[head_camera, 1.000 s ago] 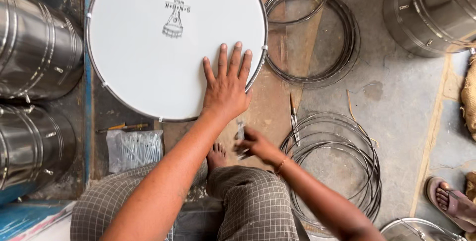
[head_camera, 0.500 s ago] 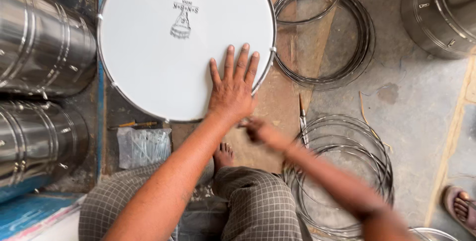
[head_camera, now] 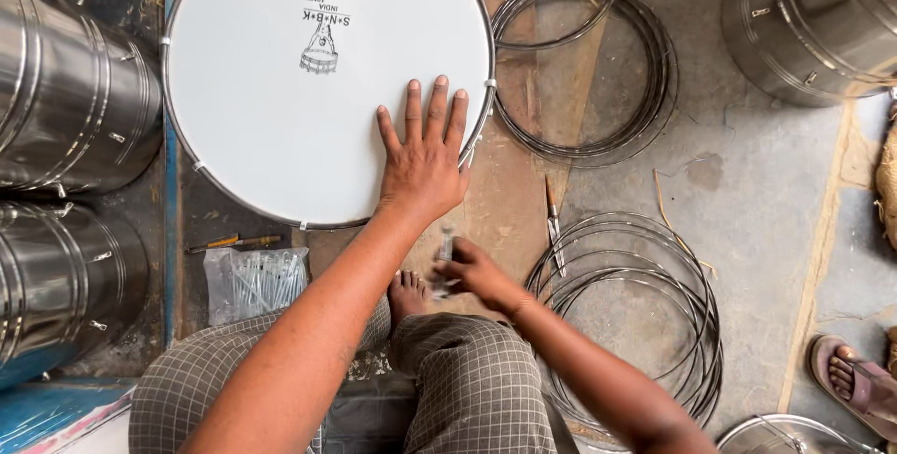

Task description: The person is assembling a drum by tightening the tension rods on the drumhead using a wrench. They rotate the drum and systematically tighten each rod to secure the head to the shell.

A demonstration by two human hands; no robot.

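Observation:
A large drum (head_camera: 280,99) with a white head and a metal rim lies flat on the floor in front of me. My left hand (head_camera: 422,157) presses flat on its near right edge, fingers spread. My right hand (head_camera: 472,274) is lower, beside my bare foot (head_camera: 406,293), closed around a small metal tool (head_camera: 445,250) that points up toward the drum rim. The tool and hand are blurred by motion.
Shiny steel drum shells lie at left (head_camera: 65,108) and top right (head_camera: 813,20). Coils of metal hoops (head_camera: 645,314) rest on the floor right of me, more above (head_camera: 598,62). A plastic bag of metal rods (head_camera: 254,283) sits at left. Another person's sandalled foot (head_camera: 855,379) shows at right.
My right hand has drawn back leftward to the spot by my foot with the tool. The view has shifted slightly; my left hand stays pressed on the drum.

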